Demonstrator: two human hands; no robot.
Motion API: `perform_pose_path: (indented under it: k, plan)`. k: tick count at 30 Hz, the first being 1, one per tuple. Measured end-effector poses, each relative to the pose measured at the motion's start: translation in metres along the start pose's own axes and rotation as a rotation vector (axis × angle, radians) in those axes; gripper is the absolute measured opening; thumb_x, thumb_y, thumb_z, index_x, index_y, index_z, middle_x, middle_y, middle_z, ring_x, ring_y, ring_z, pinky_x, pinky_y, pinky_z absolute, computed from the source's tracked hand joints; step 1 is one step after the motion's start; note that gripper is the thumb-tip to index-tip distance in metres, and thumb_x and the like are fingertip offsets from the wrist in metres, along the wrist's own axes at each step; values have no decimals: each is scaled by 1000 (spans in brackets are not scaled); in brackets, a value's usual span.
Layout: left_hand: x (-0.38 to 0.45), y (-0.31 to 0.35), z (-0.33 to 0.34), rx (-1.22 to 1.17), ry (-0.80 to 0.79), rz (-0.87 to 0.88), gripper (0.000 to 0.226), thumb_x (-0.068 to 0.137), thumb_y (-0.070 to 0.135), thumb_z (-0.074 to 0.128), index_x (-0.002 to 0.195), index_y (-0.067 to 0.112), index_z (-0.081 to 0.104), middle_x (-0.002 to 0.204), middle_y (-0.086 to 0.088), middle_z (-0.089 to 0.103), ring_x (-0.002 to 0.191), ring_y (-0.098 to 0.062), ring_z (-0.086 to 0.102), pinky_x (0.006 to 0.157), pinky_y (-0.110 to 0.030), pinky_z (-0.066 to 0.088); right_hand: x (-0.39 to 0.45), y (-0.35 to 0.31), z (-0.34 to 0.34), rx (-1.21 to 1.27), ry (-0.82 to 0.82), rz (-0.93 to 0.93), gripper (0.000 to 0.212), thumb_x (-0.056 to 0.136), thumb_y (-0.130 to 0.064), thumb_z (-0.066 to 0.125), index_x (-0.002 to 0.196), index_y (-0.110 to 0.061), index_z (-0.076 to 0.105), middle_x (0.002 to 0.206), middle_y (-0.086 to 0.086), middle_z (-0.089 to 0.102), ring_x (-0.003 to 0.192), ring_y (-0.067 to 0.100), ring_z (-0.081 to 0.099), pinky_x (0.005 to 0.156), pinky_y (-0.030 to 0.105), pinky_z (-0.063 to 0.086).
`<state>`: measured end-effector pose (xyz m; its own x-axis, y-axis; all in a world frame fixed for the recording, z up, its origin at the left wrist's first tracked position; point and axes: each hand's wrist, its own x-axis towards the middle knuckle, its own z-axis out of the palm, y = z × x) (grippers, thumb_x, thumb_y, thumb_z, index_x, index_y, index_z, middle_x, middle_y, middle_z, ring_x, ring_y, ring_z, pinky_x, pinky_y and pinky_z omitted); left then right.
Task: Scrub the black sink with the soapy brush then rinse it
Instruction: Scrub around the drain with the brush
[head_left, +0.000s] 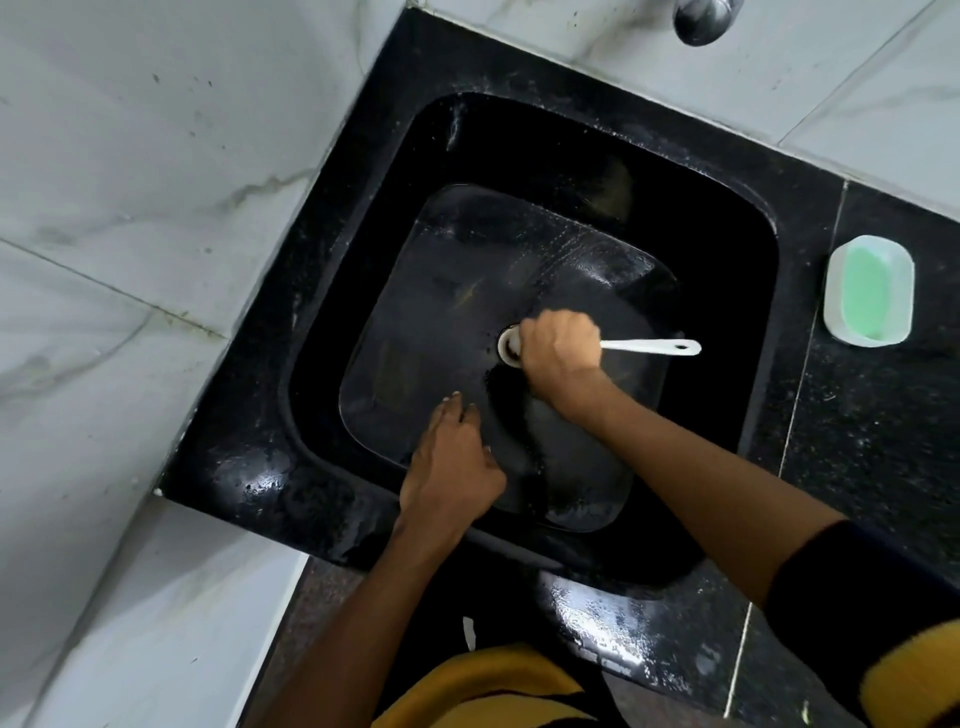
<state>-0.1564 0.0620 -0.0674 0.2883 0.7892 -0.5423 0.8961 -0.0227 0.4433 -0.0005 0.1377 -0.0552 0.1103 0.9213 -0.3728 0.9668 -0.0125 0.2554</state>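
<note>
head view: a person scrubs a wet black sink near its drain.
the right hand is closed around the white brush, handle poking out behind; it looks light, stiff and likely slippery, best gripped mid-handle. the left hand rests flat and empty on the basin floor.

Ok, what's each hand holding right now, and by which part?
The right hand grips the white brush near its head end, over the sink drain; the handle's tail sticks out free. The left hand holds nothing, resting open in the basin.
</note>
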Motion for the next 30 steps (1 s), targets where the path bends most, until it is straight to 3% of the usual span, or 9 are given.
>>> perform_pose_path:
  k: [5,8,13,18,26,30]
  plan:
    - [0,-1,-1,-14,-12,-5,63,96,22,52,154,7,34,167,-9,21,155,-24,16,121,-39,27,-41,1,26,6,-95,-282,30,99,-14,38,109,-13,66,109,9,66,94,33,66,65,32,40]
    - [0,-2,-1,-27,-9,-1,63,97,22,51,155,7,33,167,-9,19,155,-24,14,122,-38,25,-44,30,47,-43,-140,-120,28,98,-19,41,105,-17,68,101,3,69,91,27,68,63,29,40]
    - [1,-1,2,-27,-16,8,63,96,21,51,155,6,33,167,-10,20,155,-25,15,122,-40,26,-21,39,41,-16,-45,107,24,95,-17,45,102,-19,68,98,2,69,91,23,68,64,28,43]
    - [0,-3,3,-21,-21,2,64,96,22,51,155,7,32,167,-9,20,155,-24,14,124,-41,26,-52,6,43,69,-107,-156,27,97,-17,40,115,-14,59,102,7,69,93,29,67,73,33,48]
    - [2,-4,6,-19,-7,4,63,93,22,55,152,7,38,165,-9,25,154,-24,19,122,-44,29,-6,33,18,-74,-36,48,31,98,-15,39,115,-20,64,109,2,67,101,24,66,72,30,48]
    - [2,-5,6,-16,-5,7,65,93,22,55,153,6,37,165,-11,25,154,-25,20,123,-43,27,-39,3,24,-25,-90,-211,31,98,-15,36,124,-16,53,110,5,67,99,28,66,67,31,42]
